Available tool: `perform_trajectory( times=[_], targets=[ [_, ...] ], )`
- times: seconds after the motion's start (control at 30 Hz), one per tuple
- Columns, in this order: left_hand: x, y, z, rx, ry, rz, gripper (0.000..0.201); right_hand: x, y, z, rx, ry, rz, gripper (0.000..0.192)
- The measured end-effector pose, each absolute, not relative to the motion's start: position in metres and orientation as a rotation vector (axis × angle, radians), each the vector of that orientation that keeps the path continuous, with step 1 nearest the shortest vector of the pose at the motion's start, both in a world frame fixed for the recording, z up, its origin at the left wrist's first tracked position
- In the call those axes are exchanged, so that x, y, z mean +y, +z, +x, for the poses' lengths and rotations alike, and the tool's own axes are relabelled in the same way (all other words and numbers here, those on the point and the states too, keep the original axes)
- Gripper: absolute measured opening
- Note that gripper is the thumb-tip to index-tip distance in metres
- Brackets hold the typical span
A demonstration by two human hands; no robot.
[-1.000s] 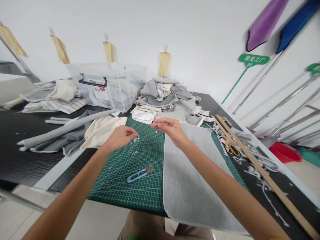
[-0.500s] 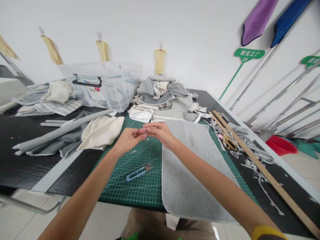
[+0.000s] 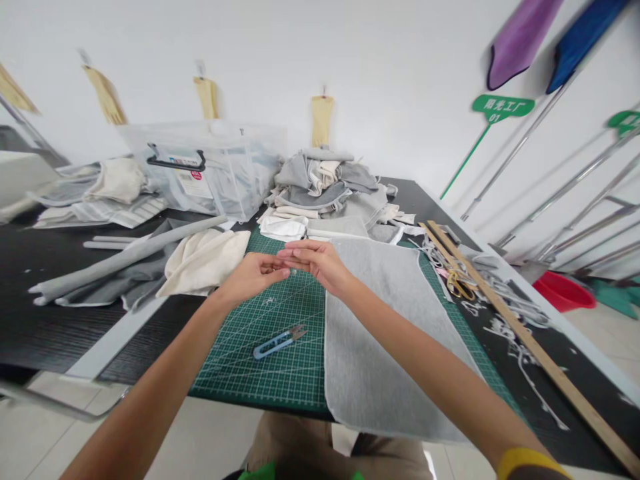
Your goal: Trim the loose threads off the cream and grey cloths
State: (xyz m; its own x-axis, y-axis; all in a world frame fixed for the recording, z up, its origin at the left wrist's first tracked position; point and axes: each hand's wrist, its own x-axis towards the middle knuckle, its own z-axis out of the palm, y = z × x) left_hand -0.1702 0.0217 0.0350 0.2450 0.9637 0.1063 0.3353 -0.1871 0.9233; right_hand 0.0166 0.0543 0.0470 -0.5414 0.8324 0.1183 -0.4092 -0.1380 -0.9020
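My left hand [image 3: 254, 275] and my right hand [image 3: 320, 263] meet above the green cutting mat [image 3: 295, 300], fingertips overlapping. The left fingers are curled towards the thumb; whatever may be between them is hidden or too small to name. On my right hand the fingers are stretched out over the left fingertips. A pair of blue thread snips [image 3: 279, 342] lies on the mat below my hands, blades pointing right. Beside them, under my right forearm, a grey cloth [image 3: 370, 373] is spread flat. Tiny white lint bits dot the mat.
Folded and heaped cloths [image 3: 335, 193] are piled behind the mat, beside a clear plastic box [image 3: 220, 177]. Cream cloth [image 3: 207, 260] and grey rolls lie left. A wooden strip [image 3: 520, 333], gold-handled scissors [image 3: 459, 285] and thread scraps line the right side.
Both hands remain together at nearly the same spot, with the fingers shifting slightly against each other. The view has tilted a little; the snips and cloth have not moved on the mat.
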Motion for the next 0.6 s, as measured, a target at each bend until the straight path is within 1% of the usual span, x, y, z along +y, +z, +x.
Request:
perform_trajectory(
  times=[0.27,0.6],
  targets=[
    [0.02,0.036,-0.163,1.161,0.924,1.708,0.036,0.052,0.047,0.014,-1.208,1.845,-0.483,0.017],
    [0.025,0.035,-0.174,1.302,0.865,1.823,0.024,0.053,0.053,0.022,-1.243,1.787,-0.491,0.015]
  ],
)
